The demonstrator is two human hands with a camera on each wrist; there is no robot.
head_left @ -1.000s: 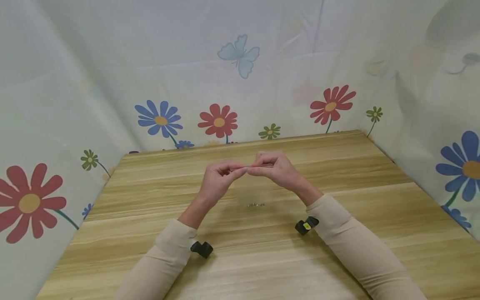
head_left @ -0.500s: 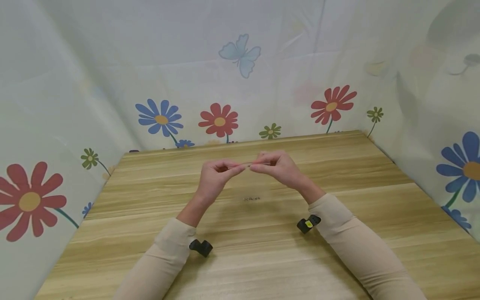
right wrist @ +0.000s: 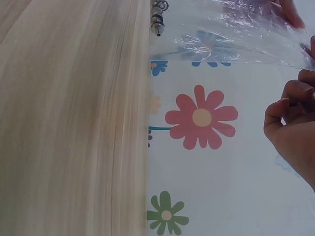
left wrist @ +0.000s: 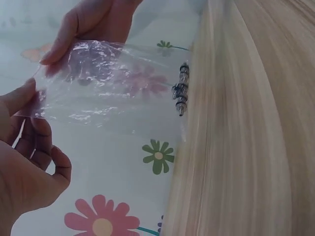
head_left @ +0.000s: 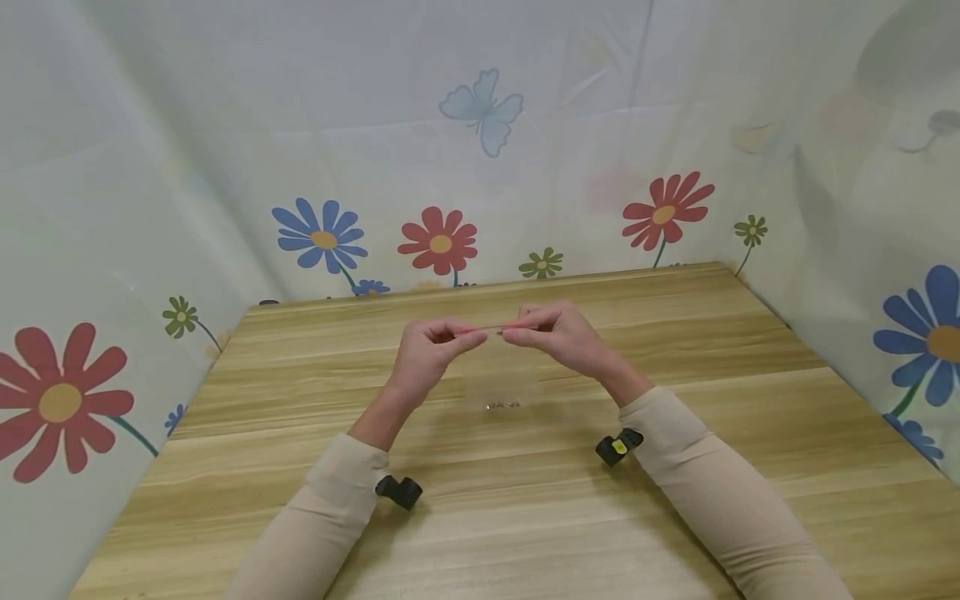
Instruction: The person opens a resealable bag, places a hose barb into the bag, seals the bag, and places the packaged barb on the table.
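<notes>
A clear plastic bag (head_left: 502,371) with a reddish line along its top edge hangs between both hands, above the table. Several small shiny metal parts (left wrist: 181,91) lie in a row at its bottom; their exact kind is too small to tell. My left hand (head_left: 426,354) pinches the top edge at one side between thumb and fingers. At the other side, my right hand (head_left: 564,337) pinches the same edge, a short gap from the left thumb. In the right wrist view, the bag (right wrist: 221,37) is partly cut off, and the right hand (right wrist: 295,130) shows curled lower fingers.
A wood-grain table (head_left: 525,517) spreads under both arms. Behind it and at the sides hangs a pale cloth (head_left: 360,125) printed with flowers and a butterfly. Black wrist cameras sit on the left sleeve (head_left: 315,517) and the right sleeve (head_left: 720,492).
Both hands have drawn slightly apart along the bag's top edge, leaving a small gap between the thumbs. The metal parts at the bottom have swung a little to the left.
</notes>
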